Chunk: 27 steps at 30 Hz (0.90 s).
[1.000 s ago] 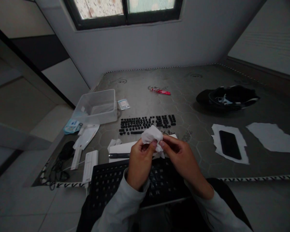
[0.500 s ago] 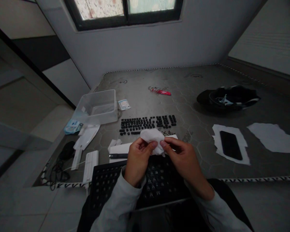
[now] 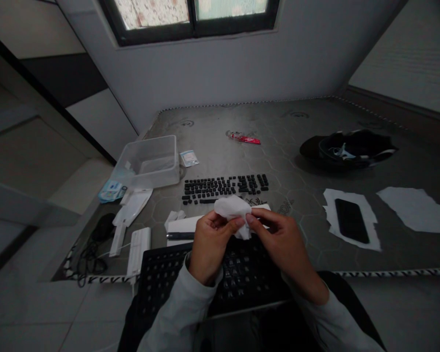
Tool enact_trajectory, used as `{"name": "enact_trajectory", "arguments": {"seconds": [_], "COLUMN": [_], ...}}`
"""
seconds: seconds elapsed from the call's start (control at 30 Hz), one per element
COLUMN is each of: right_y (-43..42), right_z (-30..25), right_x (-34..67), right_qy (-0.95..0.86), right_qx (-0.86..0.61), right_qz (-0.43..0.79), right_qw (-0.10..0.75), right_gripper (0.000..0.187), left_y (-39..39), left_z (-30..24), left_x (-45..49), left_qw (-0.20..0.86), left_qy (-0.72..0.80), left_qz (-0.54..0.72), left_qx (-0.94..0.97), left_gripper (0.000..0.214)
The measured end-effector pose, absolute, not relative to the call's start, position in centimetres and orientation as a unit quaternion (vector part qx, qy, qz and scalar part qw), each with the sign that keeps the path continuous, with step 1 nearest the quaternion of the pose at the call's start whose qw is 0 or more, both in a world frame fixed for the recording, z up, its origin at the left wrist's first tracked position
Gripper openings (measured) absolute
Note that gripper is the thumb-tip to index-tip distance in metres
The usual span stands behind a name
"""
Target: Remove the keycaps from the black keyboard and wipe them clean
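Note:
Both hands pinch a crumpled white tissue (image 3: pixel 233 207) in front of me. My left hand (image 3: pixel 210 239) is closed on its left side, the thumb across the lower edge. My right hand (image 3: pixel 280 239) grips its right side between thumb and fingers. Whether anything is wrapped inside the tissue cannot be seen. Below the hands lies a black keyboard base (image 3: pixel 242 278) with its keycaps off, partly covered by my forearms. Loose black keycaps (image 3: pixel 209 187) stand in rows beyond the hands. A white box or sheet (image 3: pixel 183 225) with a dark, pen-like stick (image 3: pixel 179 235) lies behind my left hand.
At left are a clear plastic bin (image 3: pixel 150 164), a white power strip (image 3: pixel 139 252), a black mouse (image 3: pixel 103 227) and blue packets (image 3: pixel 112 190). A phone (image 3: pixel 352 221) rests on white paper at right, near a dark cap (image 3: pixel 346 150). A red item (image 3: pixel 247 140) lies farther back.
The tissue has shifted slightly between my fingers, and a crumpled end now hangs lower near my right thumb. Both hands keep their hold. The view has moved a little.

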State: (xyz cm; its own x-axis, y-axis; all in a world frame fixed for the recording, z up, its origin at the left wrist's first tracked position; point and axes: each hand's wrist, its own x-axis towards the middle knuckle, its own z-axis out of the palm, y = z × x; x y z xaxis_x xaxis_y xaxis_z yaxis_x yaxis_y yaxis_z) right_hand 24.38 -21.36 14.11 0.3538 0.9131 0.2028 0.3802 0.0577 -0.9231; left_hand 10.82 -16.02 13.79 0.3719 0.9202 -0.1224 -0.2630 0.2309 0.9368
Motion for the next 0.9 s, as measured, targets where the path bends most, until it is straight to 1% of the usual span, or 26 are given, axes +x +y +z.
{"name": "enact_trajectory", "arguments": {"seconds": [0.2, 0.5, 0.67, 0.77, 0.9], "right_y": [-21.35, -21.54, -21.46, -21.44, -21.39], "right_z": [14.04, 14.09, 14.01, 13.87, 13.62], "right_x": [24.49, 24.56, 24.54, 24.56, 24.70], "right_qy": [-0.512, -0.525, -0.516, -0.500, -0.499], "right_qx": [-0.639, -0.623, -0.624, -0.640, -0.657], "right_qz": [0.256, 0.253, 0.250, 0.244, 0.223], "right_qw": [0.514, 0.522, 0.532, 0.530, 0.519], "right_gripper": [0.024, 0.015, 0.017, 0.021, 0.022], "left_y": [-16.10, -15.75, -15.84, -15.89, -15.99], "left_z": [13.97, 13.32, 13.09, 13.11, 13.35], "left_x": [10.89, 10.74, 10.59, 10.72, 10.94], "left_qw": [0.688, 0.685, 0.663, 0.664, 0.689], "left_qy": [0.364, 0.359, 0.378, 0.382, 0.346], "left_qz": [0.433, 0.434, 0.441, 0.445, 0.449], "left_qx": [0.455, 0.463, 0.472, 0.463, 0.452], "left_gripper": [0.026, 0.025, 0.023, 0.026, 0.033]}}
